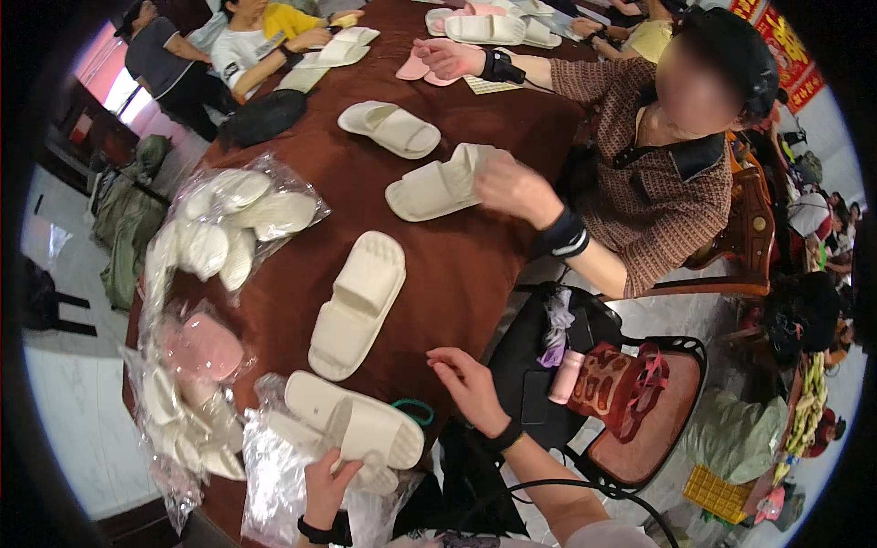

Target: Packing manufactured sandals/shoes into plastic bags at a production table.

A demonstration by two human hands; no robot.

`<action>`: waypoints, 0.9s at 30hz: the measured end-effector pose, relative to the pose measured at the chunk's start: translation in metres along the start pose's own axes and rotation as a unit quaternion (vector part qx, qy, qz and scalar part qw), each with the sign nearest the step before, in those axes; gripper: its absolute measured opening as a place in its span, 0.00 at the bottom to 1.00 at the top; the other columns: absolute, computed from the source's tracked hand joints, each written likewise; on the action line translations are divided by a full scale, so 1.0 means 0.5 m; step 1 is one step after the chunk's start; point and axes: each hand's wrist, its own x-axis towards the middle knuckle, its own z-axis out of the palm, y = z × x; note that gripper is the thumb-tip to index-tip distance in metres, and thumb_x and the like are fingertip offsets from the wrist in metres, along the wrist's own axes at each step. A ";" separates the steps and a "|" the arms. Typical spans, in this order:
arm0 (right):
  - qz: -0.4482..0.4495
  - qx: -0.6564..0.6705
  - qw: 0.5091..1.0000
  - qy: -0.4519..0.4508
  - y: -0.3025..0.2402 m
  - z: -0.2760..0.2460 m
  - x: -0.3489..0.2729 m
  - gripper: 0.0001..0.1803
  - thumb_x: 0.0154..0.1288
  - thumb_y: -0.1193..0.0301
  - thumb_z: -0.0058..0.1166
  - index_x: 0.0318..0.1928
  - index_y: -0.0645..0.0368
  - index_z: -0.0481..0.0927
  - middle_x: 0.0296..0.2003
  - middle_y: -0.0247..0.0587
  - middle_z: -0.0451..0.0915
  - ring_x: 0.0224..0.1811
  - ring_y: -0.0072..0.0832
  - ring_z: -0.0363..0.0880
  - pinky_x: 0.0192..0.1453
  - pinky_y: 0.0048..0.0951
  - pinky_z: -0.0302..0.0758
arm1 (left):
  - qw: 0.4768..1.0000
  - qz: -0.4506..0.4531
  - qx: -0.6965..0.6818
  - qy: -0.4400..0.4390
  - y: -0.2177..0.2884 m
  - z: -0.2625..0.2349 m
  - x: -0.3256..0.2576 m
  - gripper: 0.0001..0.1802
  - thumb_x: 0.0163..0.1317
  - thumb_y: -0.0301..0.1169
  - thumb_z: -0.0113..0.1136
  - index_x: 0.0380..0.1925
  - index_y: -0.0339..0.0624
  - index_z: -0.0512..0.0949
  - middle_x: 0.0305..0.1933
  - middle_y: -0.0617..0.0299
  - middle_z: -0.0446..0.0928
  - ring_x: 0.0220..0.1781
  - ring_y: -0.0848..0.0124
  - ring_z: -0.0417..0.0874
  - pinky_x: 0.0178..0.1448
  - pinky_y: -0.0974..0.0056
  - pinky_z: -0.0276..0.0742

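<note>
My left hand (324, 493) is at the table's near edge, its fingers closed on a clear plastic bag (274, 493). A white slipper (315, 397) lies just beyond that hand, on top of the clear wrapping, with another pale slipper partly hidden under it. My right hand (466, 388) hovers over the table's right edge, fingers stretched out and holding nothing. Between it and the slipper lies a green loop (416, 411). Farther up rests a single white slipper (356, 306), toe pointing away to the upper right.
Bagged white slippers (242, 219) and a bagged pink slipper (210, 347) line the left side of the brown cloth (438, 274). A person across the right side has a blurred hand (516, 187) at a white slipper (438, 187). A chair (630, 438) holding bags stands at right.
</note>
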 end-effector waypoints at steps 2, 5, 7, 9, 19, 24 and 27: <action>-0.165 -0.160 0.972 0.049 0.029 0.005 0.057 0.10 0.63 0.75 0.54 0.45 0.59 0.79 0.40 0.42 0.80 0.43 0.38 0.77 0.45 0.32 0.76 | 0.995 -0.098 0.010 -0.025 -0.051 0.021 0.027 0.14 0.53 0.29 0.66 0.39 0.33 0.79 0.31 0.49 0.82 0.34 0.65 0.84 0.40 0.63 0.75; -0.207 -0.288 0.935 0.013 0.088 0.011 0.098 0.13 0.56 0.77 0.56 0.44 0.57 0.78 0.41 0.38 0.77 0.43 0.36 0.76 0.44 0.34 0.76 | 0.983 -0.162 0.052 -0.068 -0.053 0.015 0.050 0.15 0.54 0.28 0.64 0.41 0.31 0.80 0.36 0.54 0.83 0.36 0.73 0.82 0.44 0.67 0.76; -0.209 -0.314 0.926 0.004 0.090 0.016 0.097 0.16 0.54 0.77 0.57 0.45 0.57 0.78 0.42 0.37 0.76 0.43 0.35 0.75 0.43 0.33 0.77 | 0.982 -0.146 0.061 -0.107 -0.001 -0.021 0.056 0.14 0.63 0.30 0.59 0.42 0.29 0.78 0.38 0.51 0.81 0.39 0.68 0.80 0.42 0.64 0.74; -0.201 -0.306 0.931 0.006 0.101 0.012 0.095 0.17 0.54 0.76 0.58 0.46 0.57 0.77 0.44 0.37 0.75 0.44 0.35 0.74 0.43 0.32 0.77 | 0.984 -0.143 0.038 -0.099 0.036 -0.048 0.062 0.14 0.62 0.27 0.59 0.46 0.31 0.78 0.40 0.55 0.83 0.40 0.70 0.80 0.44 0.66 0.75; -0.185 -0.300 0.936 -0.005 0.086 0.012 0.108 0.18 0.53 0.76 0.59 0.47 0.57 0.77 0.43 0.37 0.75 0.44 0.33 0.75 0.41 0.31 0.78 | 0.993 0.100 0.020 0.060 0.325 -0.086 0.400 0.29 0.52 0.28 0.59 0.56 0.28 0.71 0.46 0.51 0.80 0.52 0.60 0.78 0.63 0.59 0.66; -0.160 -0.318 0.935 -0.001 0.091 -0.002 0.102 0.18 0.54 0.74 0.58 0.48 0.57 0.77 0.44 0.37 0.76 0.44 0.33 0.76 0.43 0.30 0.78 | 0.959 0.231 -0.056 0.154 0.317 -0.064 0.476 0.35 0.56 0.28 0.59 0.65 0.31 0.62 0.60 0.49 0.71 0.63 0.59 0.70 0.67 0.56 0.62; -0.171 -0.299 0.939 -0.008 0.076 0.017 0.109 0.18 0.54 0.74 0.59 0.48 0.57 0.77 0.44 0.38 0.75 0.44 0.33 0.75 0.43 0.30 0.78 | 0.979 0.135 0.147 0.044 0.188 -0.105 0.420 0.43 0.47 0.33 0.66 0.64 0.32 0.62 0.66 0.43 0.64 0.68 0.51 0.64 0.70 0.54 0.59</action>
